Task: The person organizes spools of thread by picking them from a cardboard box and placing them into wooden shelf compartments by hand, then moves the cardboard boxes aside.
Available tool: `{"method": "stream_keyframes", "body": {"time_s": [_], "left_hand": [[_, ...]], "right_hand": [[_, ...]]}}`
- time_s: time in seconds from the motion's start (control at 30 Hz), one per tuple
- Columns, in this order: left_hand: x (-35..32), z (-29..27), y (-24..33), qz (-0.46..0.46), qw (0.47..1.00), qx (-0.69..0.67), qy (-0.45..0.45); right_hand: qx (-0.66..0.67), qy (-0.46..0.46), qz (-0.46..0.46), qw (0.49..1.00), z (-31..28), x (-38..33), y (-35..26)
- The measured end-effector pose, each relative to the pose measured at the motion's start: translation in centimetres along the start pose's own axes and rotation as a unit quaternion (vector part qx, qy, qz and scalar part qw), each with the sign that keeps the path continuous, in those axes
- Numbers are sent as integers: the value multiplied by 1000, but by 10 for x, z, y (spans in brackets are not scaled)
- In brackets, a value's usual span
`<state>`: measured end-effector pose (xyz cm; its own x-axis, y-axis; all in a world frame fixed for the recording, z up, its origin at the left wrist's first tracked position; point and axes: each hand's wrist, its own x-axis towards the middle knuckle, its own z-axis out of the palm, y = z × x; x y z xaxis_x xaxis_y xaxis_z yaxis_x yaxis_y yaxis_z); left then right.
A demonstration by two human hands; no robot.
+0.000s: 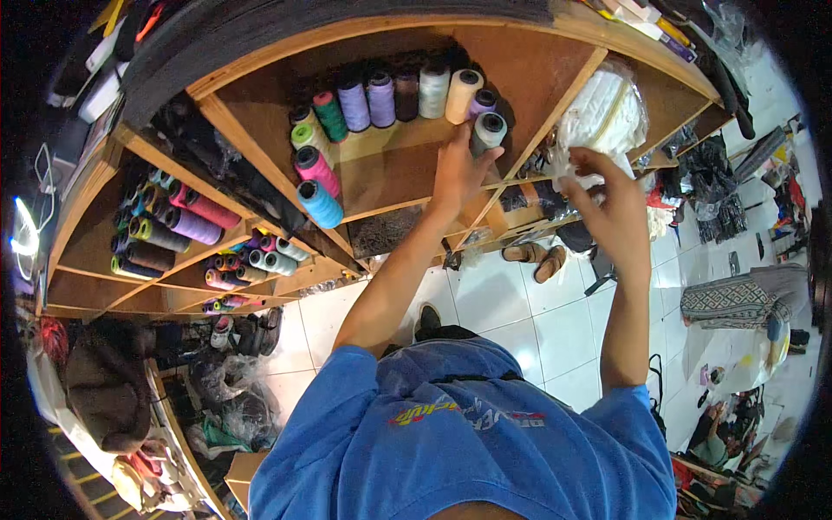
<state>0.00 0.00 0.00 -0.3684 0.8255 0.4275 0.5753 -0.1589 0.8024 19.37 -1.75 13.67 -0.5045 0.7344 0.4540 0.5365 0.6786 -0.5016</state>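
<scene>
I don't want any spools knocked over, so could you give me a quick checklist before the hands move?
1. Left hand at the gray-white spool: ok, thumb and fingers are around it; firmness of grip, cannot tell.
2. Right hand free of the plastic-wrapped white bundle: cannot tell; it overlaps it in view.
3. Other spools in this compartment upright: ok.
4. Light blue spool well back from the front edge: not ok, it stands close to it.
5. Gap between gray-white spool and purple spool behind: cannot tell.
</scene>
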Motion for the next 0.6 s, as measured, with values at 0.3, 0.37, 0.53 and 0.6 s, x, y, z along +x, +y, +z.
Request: {"method": "stream_keyframes", "body": {"time_s": [0.3, 0.37, 0.53, 0.6], "left_hand": [[-13, 36, -24, -30, 996, -48, 71], [-10, 30, -22, -24, 998, -17, 61], [-3, 25, -30, -70, 998, -8, -3], [-2, 24, -27, -68, 997, -17, -20]], "right_hand": [[79, -73, 43, 993, 26, -27, 28], [46, -93, -4, 995, 34, -7, 14], [6, -23, -133, 991, 74, 50, 20], [-46, -24, -118, 992, 86, 65, 20]]}}
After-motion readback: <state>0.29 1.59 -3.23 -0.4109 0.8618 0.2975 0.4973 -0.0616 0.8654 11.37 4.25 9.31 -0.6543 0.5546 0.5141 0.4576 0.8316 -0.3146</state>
